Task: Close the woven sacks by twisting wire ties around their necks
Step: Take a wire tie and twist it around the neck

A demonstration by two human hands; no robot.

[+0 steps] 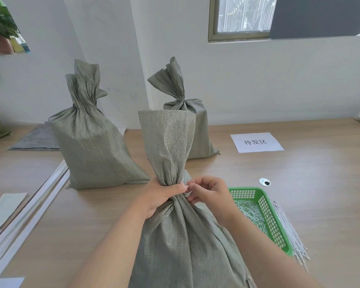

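A grey-green woven sack [181,242] stands upright right in front of me, its neck gathered and its top flaring above. My left hand [164,194] is wrapped around that neck. My right hand [210,194] pinches at the neck's right side, fingertips meeting the left hand's; a wire tie there is too small to make out. Two more sacks stand behind: one at the left [92,146] with a gathered neck, one at the back [195,125] cinched tight at its neck.
A green plastic basket [264,215] of white wire ties sits to my right, with loose ties [289,231] beside it. A white paper label [256,142] lies farther right, a round desk grommet [264,181] near it. Flat sacks [37,140] and papers lie at the left.
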